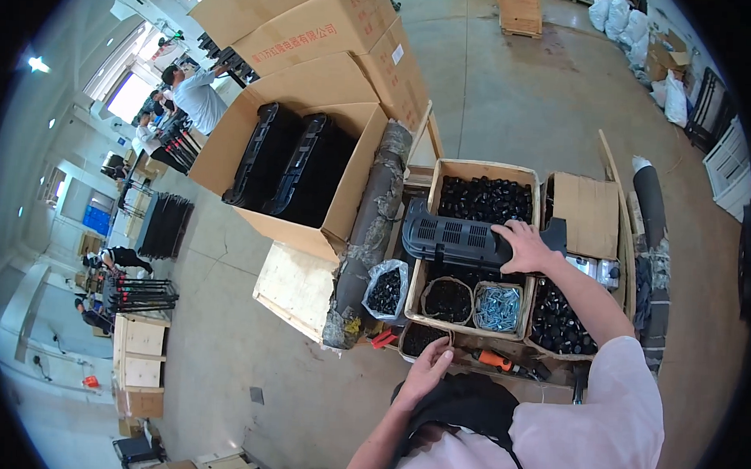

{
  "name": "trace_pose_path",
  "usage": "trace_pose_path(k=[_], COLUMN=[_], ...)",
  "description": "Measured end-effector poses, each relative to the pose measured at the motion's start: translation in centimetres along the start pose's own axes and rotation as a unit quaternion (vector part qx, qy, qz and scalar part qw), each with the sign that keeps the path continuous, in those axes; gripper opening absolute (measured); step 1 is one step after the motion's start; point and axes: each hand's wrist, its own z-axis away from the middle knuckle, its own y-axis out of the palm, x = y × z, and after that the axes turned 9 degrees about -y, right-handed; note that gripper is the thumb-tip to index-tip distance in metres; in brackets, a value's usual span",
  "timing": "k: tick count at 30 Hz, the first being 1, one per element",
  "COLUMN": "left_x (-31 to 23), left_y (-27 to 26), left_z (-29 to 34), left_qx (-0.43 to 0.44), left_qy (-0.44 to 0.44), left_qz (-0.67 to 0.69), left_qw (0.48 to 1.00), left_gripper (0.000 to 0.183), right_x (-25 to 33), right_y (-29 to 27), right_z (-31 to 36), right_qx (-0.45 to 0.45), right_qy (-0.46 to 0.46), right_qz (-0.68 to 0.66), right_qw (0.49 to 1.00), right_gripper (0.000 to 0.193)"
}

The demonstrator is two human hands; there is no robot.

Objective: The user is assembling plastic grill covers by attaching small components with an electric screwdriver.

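A long black plastic housing (458,240) with vent slots lies across the wooden part bins. My right hand (524,246) grips it toward its right end, thumb and fingers bent over the top. Close to my body, my left hand (429,364) is beside a small tub of tiny dark parts (421,339). Its thumb and fingertips are pinched together; whatever may be between them is too small to make out. Behind the tub sit a round container of black parts (448,301) and a container of silvery screws (499,308).
An orange-and-black power tool (495,360) lies near my waist. Left of the bins are a bag of black parts (386,289), a wrapped post (367,251) and an open carton (335,221) holding black housings. More black parts fill a bin (488,197) behind. Other people work far left.
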Motion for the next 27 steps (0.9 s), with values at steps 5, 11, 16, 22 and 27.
trace_pose_path(k=[5, 11, 16, 22, 27], left_x=[0.8, -1.0, -2.1, -2.7, -3.3], left_y=[0.2, 2.2, 2.8, 2.8, 3.1], left_z=[0.4, 0.8, 0.8, 0.0, -2.2], left_qx=[-0.102, -0.131, -0.126, -0.135, -0.106], left_qy=[-0.037, -0.04, -0.035, -0.004, 0.032], left_qz=[-0.052, -0.155, -0.254, -0.263, -0.274], left_qw=[0.993, 0.978, 0.958, 0.955, 0.955], left_gripper=[0.056, 0.055, 0.051, 0.052, 0.047], right_x=[-3.4, -8.8, -8.7, -0.2, 0.2], right_y=[-4.8, -2.8, -0.8, -0.1, 2.7], right_z=[-4.6, -8.2, -7.3, -1.1, -1.1], right_qx=[-0.08, -0.044, -0.085, 0.043, 0.045], right_qy=[-0.013, 0.029, 0.013, -0.027, -0.012], right_qz=[0.052, 0.054, 0.144, 0.061, 0.073], right_qw=[0.995, 0.997, 0.986, 0.997, 0.996], right_gripper=[0.099, 0.103, 0.099, 0.107, 0.107])
